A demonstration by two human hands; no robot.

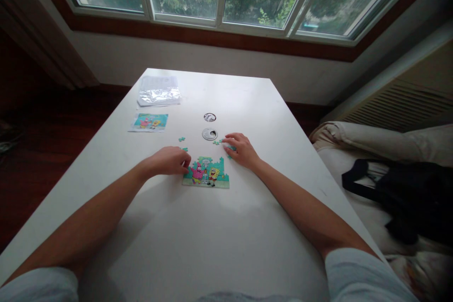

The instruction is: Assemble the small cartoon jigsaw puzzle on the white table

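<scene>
Teal, jagged jigsaw (206,174); left grip (170,159) at edge, closure unclear; right grip (243,150) parted near knobbed pieces (216,142).

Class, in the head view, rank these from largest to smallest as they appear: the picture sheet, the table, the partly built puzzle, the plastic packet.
1. Table
2. Puzzle and plastic packet: too alike to rank, and the packet lies farther away
3. Picture sheet

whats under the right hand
Under and beside the right hand, small teal puzzle pieces show on the white table. Anything fully beneath the hand is covered, so I cannot tell what lies there.
</scene>
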